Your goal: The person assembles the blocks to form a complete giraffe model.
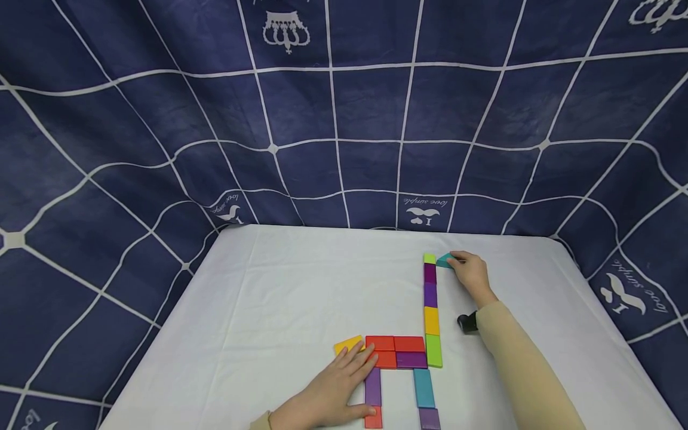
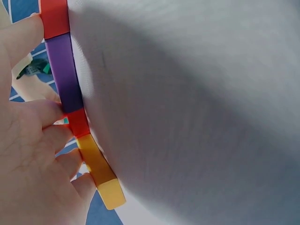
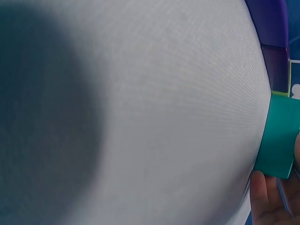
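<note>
My right hand [image 1: 473, 276] pinches a teal block [image 1: 444, 260] beside the top of a tall column of blocks. That column runs from a light green block [image 1: 430, 258] through purple [image 1: 430, 273], violet [image 1: 430, 295] and yellow [image 1: 432, 321] to a longer green block [image 1: 433, 350]. In the right wrist view, fingers touch the lower end of the teal block [image 3: 277, 138]. Spread over the left side of the layout, my left hand [image 1: 338, 385] touches a tilted yellow block [image 1: 347, 344], a red block [image 1: 386, 359] and a lower red block [image 1: 373, 417].
Two red blocks, one at the right [image 1: 409, 344], lie above a purple block [image 1: 411, 359]. Two legs extend toward me, one with a teal block [image 1: 423, 388]. White cloth [image 1: 290, 286] covers the table; a dark blue curtain [image 1: 371, 161] surrounds it.
</note>
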Tool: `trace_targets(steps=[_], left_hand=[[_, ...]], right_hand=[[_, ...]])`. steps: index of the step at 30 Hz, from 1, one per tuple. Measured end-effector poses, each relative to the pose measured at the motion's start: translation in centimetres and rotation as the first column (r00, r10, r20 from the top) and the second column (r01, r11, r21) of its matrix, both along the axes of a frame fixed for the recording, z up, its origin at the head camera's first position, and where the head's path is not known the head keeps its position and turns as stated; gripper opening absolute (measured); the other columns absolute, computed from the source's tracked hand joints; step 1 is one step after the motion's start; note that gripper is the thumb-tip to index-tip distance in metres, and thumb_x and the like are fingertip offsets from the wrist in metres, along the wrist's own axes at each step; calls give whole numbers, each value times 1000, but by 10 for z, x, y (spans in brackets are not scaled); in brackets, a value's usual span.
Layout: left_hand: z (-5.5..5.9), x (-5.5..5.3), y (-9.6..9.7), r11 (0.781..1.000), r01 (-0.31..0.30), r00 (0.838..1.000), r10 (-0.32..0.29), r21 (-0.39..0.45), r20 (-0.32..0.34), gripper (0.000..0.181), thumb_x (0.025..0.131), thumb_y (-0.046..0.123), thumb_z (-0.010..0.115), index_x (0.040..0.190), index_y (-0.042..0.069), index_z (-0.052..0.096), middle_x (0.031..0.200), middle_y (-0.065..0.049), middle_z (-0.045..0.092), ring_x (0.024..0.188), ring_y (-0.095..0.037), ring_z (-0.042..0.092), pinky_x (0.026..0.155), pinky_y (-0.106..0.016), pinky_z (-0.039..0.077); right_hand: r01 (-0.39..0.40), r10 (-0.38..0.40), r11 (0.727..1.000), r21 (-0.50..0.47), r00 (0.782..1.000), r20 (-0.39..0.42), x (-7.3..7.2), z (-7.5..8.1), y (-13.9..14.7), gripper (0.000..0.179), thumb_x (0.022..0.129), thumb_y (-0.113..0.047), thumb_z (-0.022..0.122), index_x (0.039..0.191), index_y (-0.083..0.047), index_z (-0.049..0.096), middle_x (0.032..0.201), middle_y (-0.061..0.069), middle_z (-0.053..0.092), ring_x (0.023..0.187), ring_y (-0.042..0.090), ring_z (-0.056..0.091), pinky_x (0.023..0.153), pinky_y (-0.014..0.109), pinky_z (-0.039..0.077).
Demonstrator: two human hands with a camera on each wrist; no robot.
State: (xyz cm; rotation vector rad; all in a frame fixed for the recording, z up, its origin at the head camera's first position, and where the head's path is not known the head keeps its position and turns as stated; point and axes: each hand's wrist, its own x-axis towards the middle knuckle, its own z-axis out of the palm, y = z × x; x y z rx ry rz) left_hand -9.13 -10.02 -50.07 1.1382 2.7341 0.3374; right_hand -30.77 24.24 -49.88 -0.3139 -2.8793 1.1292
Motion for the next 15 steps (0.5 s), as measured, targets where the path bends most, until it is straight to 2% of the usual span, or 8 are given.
trace_targets(steps=[10, 15], left_hand=[[2, -1, 1, 1000, -8, 999, 8, 3, 42, 85, 94, 68, 42, 156, 12, 28, 164, -4, 23, 152, -28, 20, 118, -49, 31], [2, -1, 2, 1000, -7, 1000, 7, -1, 26, 85, 94, 68, 42, 156, 12, 29, 164, -5, 24, 152, -29, 22, 118, -48, 31]], right_hand=[[-16, 16, 1000, -18, 1000, 11, 0, 1, 2, 40, 102, -22, 54, 135, 0, 57, 135, 25, 57, 120, 40, 56, 102, 51, 47], [-21, 21, 1000, -15, 1000, 18, 1, 2, 2, 41, 102, -23, 54, 136, -1, 57, 136, 25, 57, 121, 40, 55, 103, 51, 46]])
